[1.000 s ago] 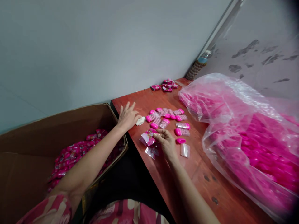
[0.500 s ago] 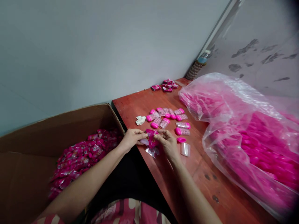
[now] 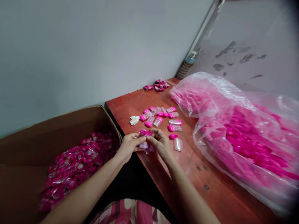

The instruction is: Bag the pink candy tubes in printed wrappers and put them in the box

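My left hand [image 3: 128, 147] and my right hand [image 3: 162, 145] meet over the near edge of the red table. Between their fingertips they pinch a small pink printed wrapper [image 3: 145, 133], with a pale part showing below it. Crinkled clear plastic [image 3: 149, 150] lies just under the fingers, partly hidden. Beyond the hands sit several small clear containers with pink caps [image 3: 157, 122], most holding pale pink beads or candies. To the right of my right hand are a loose pink cap [image 3: 173, 136] and an uncapped clear container [image 3: 177, 145].
On the left, an open cardboard box [image 3: 104, 116] holds many pink packets [image 3: 77, 161]. A large clear bag [image 3: 198, 124] of pink plastic pieces covers the table's right side. Farther back are small pink packs [image 3: 161, 84], a white scrap [image 3: 134, 120] and a bottle [image 3: 187, 66] in the corner.
The pink wrapper, spread flatter before, now looks folded and smaller between my fingers. My hands have drawn closer together. The whole view has shifted, moving the table things left.
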Available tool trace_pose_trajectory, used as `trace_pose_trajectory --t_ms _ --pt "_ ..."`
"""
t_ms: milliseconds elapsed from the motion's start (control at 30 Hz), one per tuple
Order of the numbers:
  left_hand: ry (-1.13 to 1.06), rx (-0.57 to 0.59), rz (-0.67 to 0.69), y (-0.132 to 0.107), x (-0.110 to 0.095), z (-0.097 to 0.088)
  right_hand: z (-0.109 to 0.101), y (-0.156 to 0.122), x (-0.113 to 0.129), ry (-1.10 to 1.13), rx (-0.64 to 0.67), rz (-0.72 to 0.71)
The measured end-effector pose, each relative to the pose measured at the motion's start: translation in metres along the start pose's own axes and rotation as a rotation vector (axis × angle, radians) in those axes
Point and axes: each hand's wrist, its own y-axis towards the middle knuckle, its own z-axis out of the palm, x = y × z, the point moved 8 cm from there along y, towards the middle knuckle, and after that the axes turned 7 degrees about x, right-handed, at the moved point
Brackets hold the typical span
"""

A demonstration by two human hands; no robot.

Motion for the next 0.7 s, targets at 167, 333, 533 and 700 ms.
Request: trace_pose_trajectory --t_ms 167,333,533,700 --pt "0.123 0.099 -0.107 -0.006 0.012 0.007 0.001 -0.009 -0.006 0.041 0.019 0.047" --pt "0.202 0.017 -0.096 -0.005 0.019 0.000 -0.035 -0.012 0.015 -0.402 -0.004 -0.019" --pt "0.092 -0.062 -0.124 -0.008 0.027 0.004 -0.123 0.003 0.051 -1.230 -0.244 0.020" --pt "-0.081 -0.134 -0.128 -0.007 0.030 0.005 -0.142 0.019 0.046 -1.441 -0.312 0.218"
